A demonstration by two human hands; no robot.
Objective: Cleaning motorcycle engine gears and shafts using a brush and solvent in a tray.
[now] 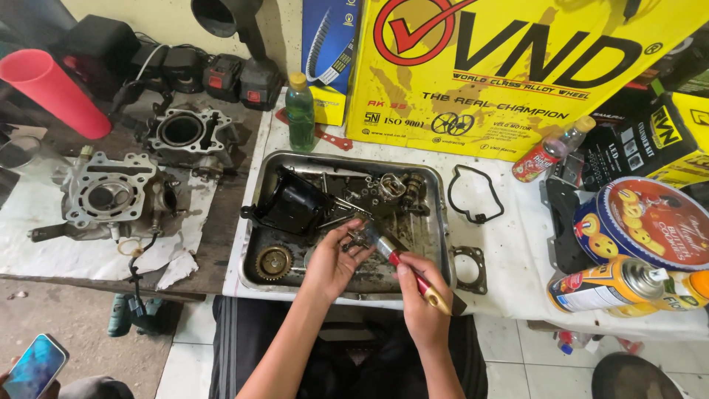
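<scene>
Holding a small metal part (360,238) over the metal tray (443,222), the left hand (334,262) pinches it between thumb and fingertips, while the right hand (422,299) is clenched around a paintbrush (410,272) with a red and gold handle, its bristles touching the part. Both grips are full, neither released.

Judging from this pose, the likeliest slip is the part itself: it looks oily and is held only at its edges, so a firm stroke of the brush could twist it out of the fingers and drop it among the loose pieces in the tray, where it would be hard to pick out. Grime flicked off the bristles could also spatter the white cloth (509,244) on the counter and the black gasket (475,193) lying just beside the tray. The green bottle (300,111) stands upright near the tray's far rim, and a wide sweep of an elbow might tip it.

The part is small, grey and shiny in places, too small to make out its exact shape. It sits above the near middle of the tray, to the right of a black cover (288,207) and above and right of a toothed gear (274,261). An engine cylinder (107,193) rests well apart on the left.
</scene>
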